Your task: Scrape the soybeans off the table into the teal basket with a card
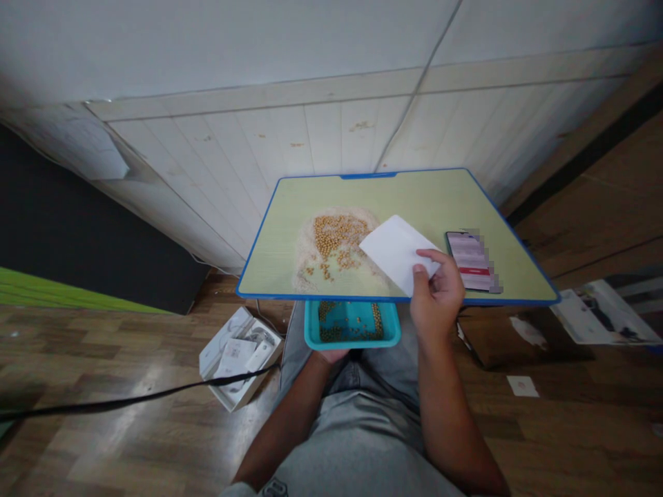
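Observation:
My right hand point(438, 290) pinches a white card point(396, 252) between thumb and fingers, tilted over the right side of a pile on the table. That pile is pale fine grain point(305, 259) with round yellow beans point(331, 231), which look like soybeans, in its middle. Below the table's near edge, my left hand point(333, 355) holds a turquoise plastic tray point(352, 343) from underneath, and most of its fingers are hidden. More round beans point(339, 335) lie along the sides of the tray, with some of its bottom showing.
The low table point(429, 190) has a blue rim and stands against a white panelled wall. A phone point(471, 266) lies on its right side. On the floor are an open white box point(241, 355) at left and a brown box point(518, 338) at right. A black strap point(155, 393) crosses the lower left.

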`<state>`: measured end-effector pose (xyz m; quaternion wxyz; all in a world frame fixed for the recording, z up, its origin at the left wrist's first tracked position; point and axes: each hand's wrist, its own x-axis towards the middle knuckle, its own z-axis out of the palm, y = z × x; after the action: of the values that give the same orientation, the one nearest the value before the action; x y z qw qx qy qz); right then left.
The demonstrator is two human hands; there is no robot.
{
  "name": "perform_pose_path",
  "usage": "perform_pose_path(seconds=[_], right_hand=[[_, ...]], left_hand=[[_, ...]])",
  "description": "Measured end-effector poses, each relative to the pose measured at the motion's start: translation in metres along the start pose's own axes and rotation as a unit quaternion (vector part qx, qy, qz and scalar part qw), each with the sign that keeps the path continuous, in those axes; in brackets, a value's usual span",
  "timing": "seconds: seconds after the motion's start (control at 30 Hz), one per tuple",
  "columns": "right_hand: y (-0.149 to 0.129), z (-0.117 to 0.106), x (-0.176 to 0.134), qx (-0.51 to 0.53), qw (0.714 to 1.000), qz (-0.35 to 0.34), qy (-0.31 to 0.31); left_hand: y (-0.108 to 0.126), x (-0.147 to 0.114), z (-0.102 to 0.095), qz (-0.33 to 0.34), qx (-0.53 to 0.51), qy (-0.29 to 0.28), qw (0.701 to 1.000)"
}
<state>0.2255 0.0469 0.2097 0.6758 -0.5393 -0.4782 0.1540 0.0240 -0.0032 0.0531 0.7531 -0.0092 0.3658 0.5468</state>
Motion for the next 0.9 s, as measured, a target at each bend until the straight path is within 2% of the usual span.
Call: perform_pose_path(seconds=[0.23,0.37,0.57,0.67,0.8,0.9], right_hand=[[0.001,-0.002,-0.001,-0.018,0.999,0.004,-0.035],[0.003,-0.003,0.0,-0.047,0.998,-0.022,-0.023],[0.004,-0.006,0.002,-0.043,0.998,-0.048,-0.016],[0.005,-0.006,0.001,-0.037,0.998,-0.052,-0.011],[0.003,-0.01,0.003,-0.029,0.997,-0.067,0.026],[0.0,-0.016,0.006,-0.038,0.995,-0.075,0.044]], left_hand=[[-0.002,0.008,-0.015,-0.01,0.022,-0.022,0.999],[-0.003,0.016,-0.027,-0.012,0.026,-0.027,0.999],[-0.006,0.026,-0.042,-0.006,0.02,-0.085,0.996],[-0.006,0.026,-0.043,0.005,0.029,-0.083,0.996],[-0.005,0.023,-0.039,0.0,0.017,-0.063,0.998],[-0.004,0.023,-0.038,-0.005,0.014,-0.088,0.996]])
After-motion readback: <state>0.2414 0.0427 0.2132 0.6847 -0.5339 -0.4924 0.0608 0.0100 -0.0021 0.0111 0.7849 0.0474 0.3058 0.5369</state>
